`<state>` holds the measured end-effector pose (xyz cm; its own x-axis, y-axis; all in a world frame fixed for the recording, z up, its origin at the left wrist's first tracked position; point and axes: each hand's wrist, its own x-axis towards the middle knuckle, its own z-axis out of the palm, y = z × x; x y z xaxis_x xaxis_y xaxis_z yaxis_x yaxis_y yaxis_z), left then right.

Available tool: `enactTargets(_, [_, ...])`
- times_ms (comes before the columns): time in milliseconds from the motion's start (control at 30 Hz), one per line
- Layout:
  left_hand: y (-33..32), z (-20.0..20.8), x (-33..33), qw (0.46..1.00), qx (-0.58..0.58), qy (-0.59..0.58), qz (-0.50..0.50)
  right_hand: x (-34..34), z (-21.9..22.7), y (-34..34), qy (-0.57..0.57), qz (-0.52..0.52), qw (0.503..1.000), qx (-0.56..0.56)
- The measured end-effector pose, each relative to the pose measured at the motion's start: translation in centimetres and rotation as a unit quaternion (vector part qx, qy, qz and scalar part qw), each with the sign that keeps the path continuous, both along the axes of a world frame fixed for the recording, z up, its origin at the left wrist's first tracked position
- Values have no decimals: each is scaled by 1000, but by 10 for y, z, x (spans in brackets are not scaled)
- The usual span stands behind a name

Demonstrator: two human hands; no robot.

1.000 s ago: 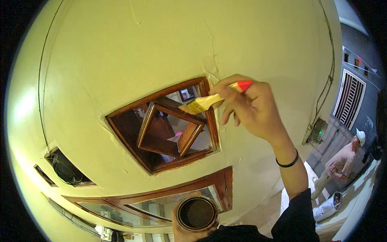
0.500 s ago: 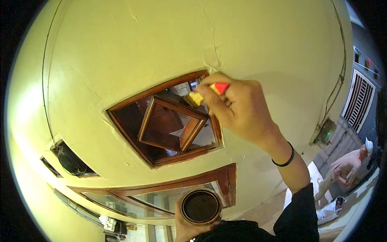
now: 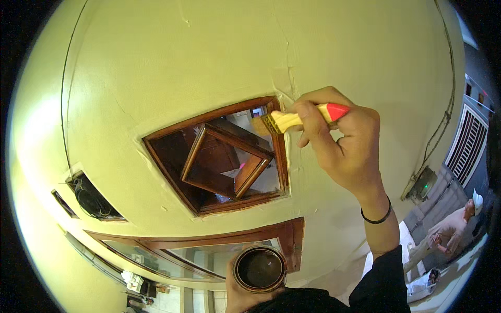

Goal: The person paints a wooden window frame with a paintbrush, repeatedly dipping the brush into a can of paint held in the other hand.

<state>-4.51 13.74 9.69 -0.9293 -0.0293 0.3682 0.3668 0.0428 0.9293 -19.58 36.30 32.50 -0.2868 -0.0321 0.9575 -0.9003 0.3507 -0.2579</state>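
Note:
My right hand [image 3: 344, 148] grips a paintbrush [image 3: 292, 119] with a pale wooden handle and a red tip. Its bristles touch the upper right corner of a brown wooden vent frame [image 3: 219, 156] set in a yellow wall. The frame holds a diamond-shaped inner piece. A black band sits on my right wrist. Low in the view, my left hand [image 3: 245, 296] holds a round can [image 3: 259, 268] of dark brown stain from below; only its fingers show.
A second brown wooden frame with glass [image 3: 209, 248] runs below the vent. A dark round opening [image 3: 90, 195] sits in the wall at left. A cable and small box [image 3: 420, 185] hang at right. Another person [image 3: 449, 229] stands at far right.
My right hand has shifted the brush along the frame's upper right corner, and the handle now points out to the right. The can stays low in my left hand.

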Motion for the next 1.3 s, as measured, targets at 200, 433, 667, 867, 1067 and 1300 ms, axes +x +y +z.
enactTargets(200, [12,2,-3,1000,3,-1,30,-31,-9,-26,10,58,997,54])
enactTargets(433, [9,3,-5,1000,26,-9,5,-9,-9,-6,-52,144,988,26])
enactTargets(667, [12,0,0,993,115,-21,28,-8,-21,-19,18,122,991,59])
enactTargets(867, [3,1,-3,999,29,-17,-3,-20,-17,-23,-45,64,996,46])
enactTargets(1067, [-2,-2,-1,1000,0,-15,17,-7,-19,-21,31,118,993,10])
enactTargets(1300, [-3,18,5,998,-26,-10,61,-28,-21,-33,71,82,990,88])
